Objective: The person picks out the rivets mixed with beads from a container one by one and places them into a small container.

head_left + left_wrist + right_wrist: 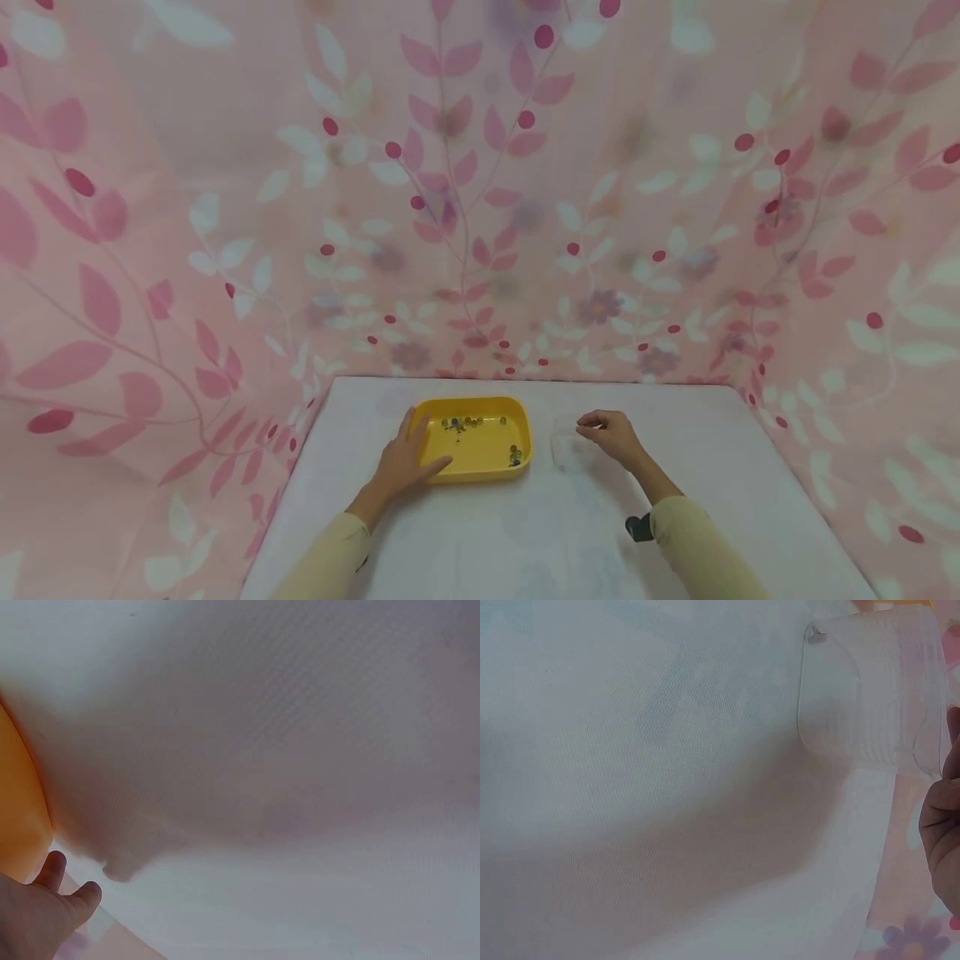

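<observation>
A yellow rectangular plastic tray (480,460) with rounded corners stands on a white-covered table (517,542). Small glass marbles (468,422) lie scattered along its far side and in its near right corner. The left hand (402,461), fingers spread, lies at the tray's left end. The right hand (617,435), fingertips drawn together, is beside a clear plastic container (870,690) right of the tray; whether it pinches anything cannot be told.

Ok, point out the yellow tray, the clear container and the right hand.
Yellow tray (482,451), head view, bare floor.
Clear container (881,697), right wrist view, side wall.
Right hand (615,435), head view, middle of the hand.
</observation>
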Demonstrator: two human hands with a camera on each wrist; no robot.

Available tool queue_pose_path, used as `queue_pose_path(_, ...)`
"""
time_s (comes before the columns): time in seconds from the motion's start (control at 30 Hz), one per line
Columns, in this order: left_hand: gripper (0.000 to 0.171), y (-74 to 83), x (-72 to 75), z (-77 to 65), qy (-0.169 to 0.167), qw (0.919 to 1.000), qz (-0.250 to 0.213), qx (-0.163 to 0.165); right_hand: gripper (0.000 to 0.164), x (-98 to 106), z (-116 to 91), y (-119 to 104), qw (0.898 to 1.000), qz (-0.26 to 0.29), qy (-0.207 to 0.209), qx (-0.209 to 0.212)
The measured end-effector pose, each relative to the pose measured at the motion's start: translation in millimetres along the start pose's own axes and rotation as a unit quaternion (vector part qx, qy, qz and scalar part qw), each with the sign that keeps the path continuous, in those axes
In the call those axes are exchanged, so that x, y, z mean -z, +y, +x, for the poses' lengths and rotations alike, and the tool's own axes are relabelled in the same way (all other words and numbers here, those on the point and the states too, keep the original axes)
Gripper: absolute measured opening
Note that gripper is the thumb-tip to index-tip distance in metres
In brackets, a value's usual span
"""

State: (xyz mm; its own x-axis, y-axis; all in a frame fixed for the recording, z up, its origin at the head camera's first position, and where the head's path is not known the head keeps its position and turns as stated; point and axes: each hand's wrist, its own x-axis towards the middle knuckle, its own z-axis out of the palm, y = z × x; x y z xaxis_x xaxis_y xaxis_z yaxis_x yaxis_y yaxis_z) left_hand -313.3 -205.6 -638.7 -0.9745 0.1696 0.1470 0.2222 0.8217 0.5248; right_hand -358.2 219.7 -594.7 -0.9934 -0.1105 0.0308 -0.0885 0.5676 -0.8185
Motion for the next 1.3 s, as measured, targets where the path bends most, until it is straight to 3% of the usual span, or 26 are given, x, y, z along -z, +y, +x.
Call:
queue_pose_path(0.3, 0.101, -0.9, 0.4, 2.0, -0.019, 0.9998, 0.007, 0.001, 0.016, -0.1, -0.9, 1.8, 1.0, -0.011, 0.005, 0.005)
queue_pose_path(0.73, 0.101, -4.8, -5.9, -4.6, -0.001, 0.9998, -0.007, -0.018, 0.014, -3.3, -3.9, 4.7, 1.0, -0.009, 0.006, -0.003)
queue_pose_path(1.3, 0.101, 1.4, 2.1, 0.1, -0.008, 0.9999, -0.007, 0.011, 0.017, -4.7, 1.8, 3.8, 0.999, -0.024, 0.018, 0.019)
